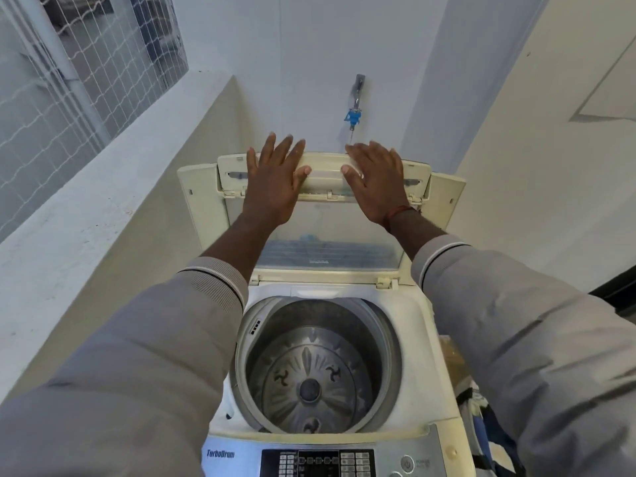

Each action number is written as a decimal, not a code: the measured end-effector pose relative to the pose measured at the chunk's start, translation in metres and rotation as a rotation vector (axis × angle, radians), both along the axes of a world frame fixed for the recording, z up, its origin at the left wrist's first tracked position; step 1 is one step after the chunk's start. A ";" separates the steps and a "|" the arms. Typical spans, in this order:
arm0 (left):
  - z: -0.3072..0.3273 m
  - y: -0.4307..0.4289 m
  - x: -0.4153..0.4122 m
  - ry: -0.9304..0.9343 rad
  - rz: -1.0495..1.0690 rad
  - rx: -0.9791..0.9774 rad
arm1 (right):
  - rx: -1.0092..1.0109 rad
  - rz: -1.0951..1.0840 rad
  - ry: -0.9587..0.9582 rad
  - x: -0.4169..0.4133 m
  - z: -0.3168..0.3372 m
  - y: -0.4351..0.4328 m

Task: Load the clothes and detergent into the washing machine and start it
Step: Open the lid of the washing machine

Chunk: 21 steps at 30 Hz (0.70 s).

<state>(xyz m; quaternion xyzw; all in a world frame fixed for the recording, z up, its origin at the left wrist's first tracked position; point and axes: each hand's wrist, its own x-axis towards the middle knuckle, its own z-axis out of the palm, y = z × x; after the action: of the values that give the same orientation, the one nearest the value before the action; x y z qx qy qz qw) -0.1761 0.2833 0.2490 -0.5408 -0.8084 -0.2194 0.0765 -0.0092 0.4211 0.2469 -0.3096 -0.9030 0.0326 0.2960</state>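
Observation:
A white top-loading washing machine [430,356] stands below me with its folding lid [327,173] raised against the back wall. The steel drum [309,373] is bare, with only the pulsator at its bottom. My left hand [275,180] lies flat on the left part of the folded lid with fingers spread. On the right part of the lid rests my right hand [378,180], fingers straight as well. The control panel [320,461] runs along the front edge. A pile of clothes [481,425] shows at the machine's right side, partly hidden by my right sleeve.
A tap with a blue hose fitting [354,115] sticks out of the wall just behind the lid. A low concrete ledge [86,218] with wire mesh [69,80] above it runs along the left. White walls close in behind and to the right.

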 end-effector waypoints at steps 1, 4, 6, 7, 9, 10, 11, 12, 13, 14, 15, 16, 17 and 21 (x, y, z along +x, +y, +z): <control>0.000 0.001 -0.001 -0.001 0.002 -0.013 | -0.005 -0.004 -0.014 -0.001 -0.001 0.001; 0.003 0.002 -0.001 0.001 0.004 -0.064 | -0.009 -0.020 -0.075 -0.003 0.001 0.006; 0.007 0.004 0.000 0.007 0.019 -0.107 | -0.011 -0.053 -0.128 -0.005 0.001 0.006; 0.009 0.004 0.002 0.010 0.032 -0.128 | -0.010 -0.082 -0.150 -0.007 0.001 0.004; 0.011 0.004 0.009 0.023 0.067 -0.148 | -0.006 -0.146 -0.175 -0.010 -0.001 -0.001; 0.012 0.003 0.013 0.037 0.086 -0.143 | -0.005 -0.171 -0.180 -0.011 -0.001 -0.004; 0.012 0.001 0.017 0.051 0.101 -0.135 | -0.006 -0.187 -0.181 -0.011 0.000 -0.008; 0.011 -0.002 0.021 0.062 0.109 -0.124 | -0.002 -0.195 -0.176 -0.010 -0.001 -0.013; 0.010 -0.005 0.025 0.068 0.110 -0.111 | 0.013 -0.195 -0.162 -0.007 -0.002 -0.017; 0.008 -0.010 0.028 0.068 0.106 -0.095 | 0.037 -0.190 -0.142 -0.003 -0.004 -0.023; 0.006 -0.014 0.031 0.065 0.102 -0.082 | 0.061 -0.183 -0.121 0.001 -0.006 -0.027; 0.005 -0.018 0.034 0.063 0.097 -0.072 | 0.079 -0.176 -0.102 0.005 -0.008 -0.031; 0.003 -0.022 0.035 0.062 0.095 -0.066 | 0.092 -0.175 -0.088 0.008 -0.010 -0.035; -0.002 -0.033 0.039 0.082 0.076 -0.043 | 0.111 -0.179 -0.056 0.013 -0.014 -0.048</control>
<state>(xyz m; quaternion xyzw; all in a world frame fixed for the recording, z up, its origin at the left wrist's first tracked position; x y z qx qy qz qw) -0.1368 0.2508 0.2469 -0.5198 -0.8291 -0.1763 0.1061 0.0038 0.3731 0.2334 -0.3731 -0.8800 -0.0527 0.2890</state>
